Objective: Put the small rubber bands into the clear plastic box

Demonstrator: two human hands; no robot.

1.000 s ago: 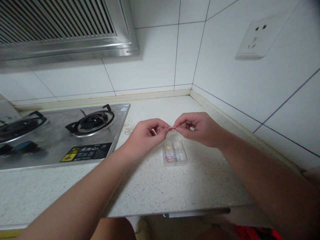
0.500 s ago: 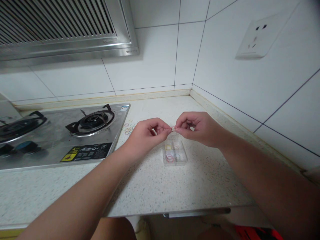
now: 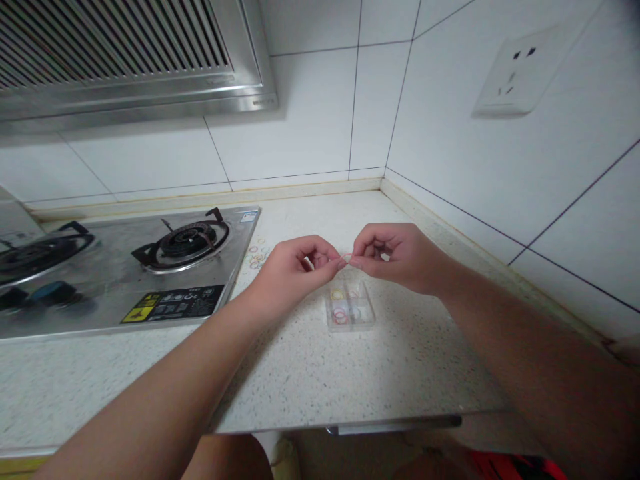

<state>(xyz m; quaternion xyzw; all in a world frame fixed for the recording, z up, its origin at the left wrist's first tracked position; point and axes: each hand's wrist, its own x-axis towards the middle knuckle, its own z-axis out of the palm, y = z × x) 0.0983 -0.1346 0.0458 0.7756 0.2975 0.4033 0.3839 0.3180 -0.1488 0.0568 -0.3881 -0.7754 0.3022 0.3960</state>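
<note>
Between my two hands a small pinkish rubber band (image 3: 347, 257) is stretched slightly. My left hand (image 3: 305, 263) pinches one side of it with thumb and forefinger, and my right hand (image 3: 393, 257) pinches the other side. Just below the fingertips, a clear plastic box (image 3: 371, 325) with compartments lies on the counter. Yellow bands (image 3: 337, 294) show in its back left compartment and pink bands (image 3: 340, 316) in its front left one; the right compartments hold paler bands that are hard to make out. A loose scatter of coloured bands (image 3: 258, 257) lies left of my left hand, partly hidden by it.
A gas stove (image 3: 185, 267) is set into the speckled counter (image 3: 390, 373) on the left, under a range hood (image 3: 150, 87). White tiled walls meet behind the counter, with a socket (image 3: 520, 70) on the right one. A drawer handle (image 3: 395, 427) runs below the front edge.
The rubber band between my fingers has been drawn slightly wider, with my right hand a touch further right. The box and the scattered bands have stayed in place.
</note>
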